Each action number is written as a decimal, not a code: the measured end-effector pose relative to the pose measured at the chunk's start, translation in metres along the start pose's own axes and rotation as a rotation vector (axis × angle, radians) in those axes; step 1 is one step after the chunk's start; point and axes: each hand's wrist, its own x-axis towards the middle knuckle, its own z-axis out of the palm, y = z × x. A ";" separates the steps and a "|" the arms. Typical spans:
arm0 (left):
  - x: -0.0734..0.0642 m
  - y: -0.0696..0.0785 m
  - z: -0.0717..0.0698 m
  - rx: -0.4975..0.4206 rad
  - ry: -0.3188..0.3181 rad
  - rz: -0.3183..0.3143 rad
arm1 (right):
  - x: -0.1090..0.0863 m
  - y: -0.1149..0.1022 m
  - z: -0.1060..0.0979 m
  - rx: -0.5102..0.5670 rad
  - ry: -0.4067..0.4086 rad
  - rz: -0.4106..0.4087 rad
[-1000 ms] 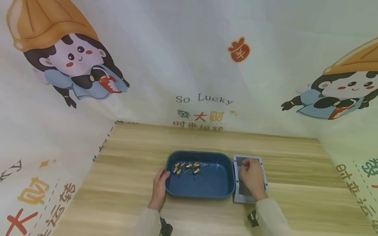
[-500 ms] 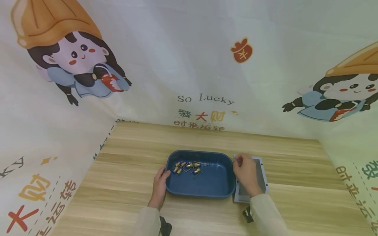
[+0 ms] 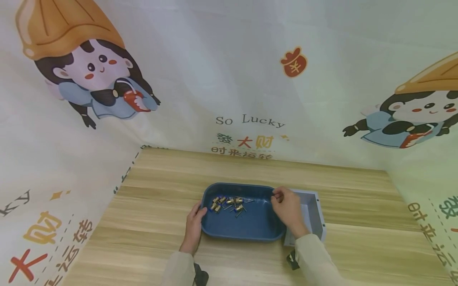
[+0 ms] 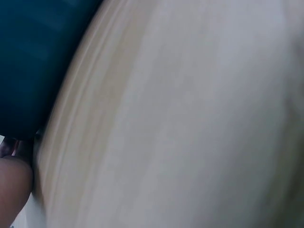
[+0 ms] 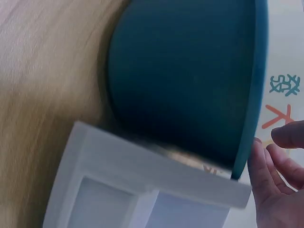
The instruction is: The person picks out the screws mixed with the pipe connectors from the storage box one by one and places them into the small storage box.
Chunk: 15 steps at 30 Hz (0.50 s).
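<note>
A dark blue plastic tub (image 3: 236, 230) stands on the wooden table. My left hand (image 3: 193, 226) grips its left wall, the thumb over the rim and the fingers outside. Several small brass-coloured cylindrical pieces (image 3: 216, 206) with blue bits and thin metal pins lie toward the tub's left back. My right hand (image 3: 288, 206) is over the tub's right end, its fingers bent. In the right wrist view, thumb and fingers are apart beside the tub's rim (image 5: 259, 71), with nothing visible between them. Little of the left hand (image 4: 14, 187) shows in the left wrist view.
A light grey box (image 3: 316, 214) with an open top stands against the tub's right side, partly behind my right hand. Its interior shows a dividing wall (image 5: 142, 209). Printed cloth (image 3: 186, 99) hangs behind the wooden table (image 3: 150, 190) and at both sides.
My right hand has moved left from over the grey box to the tub's right end, uncovering more of the box. The left hand keeps its hold on the tub.
</note>
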 end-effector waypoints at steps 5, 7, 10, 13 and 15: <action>0.001 0.001 -0.001 -0.004 -0.010 0.010 | -0.002 -0.002 0.007 0.005 -0.044 0.003; 0.000 0.000 -0.001 -0.001 -0.008 0.012 | -0.004 -0.002 0.010 0.005 -0.078 0.011; -0.001 -0.001 -0.002 0.006 -0.005 0.007 | -0.007 -0.002 0.016 -0.003 -0.127 0.029; -0.001 -0.001 -0.002 0.004 -0.010 0.002 | -0.007 -0.002 0.020 -0.012 -0.139 0.039; -0.001 -0.001 -0.002 0.010 -0.009 0.004 | -0.006 -0.003 0.023 -0.014 -0.136 0.024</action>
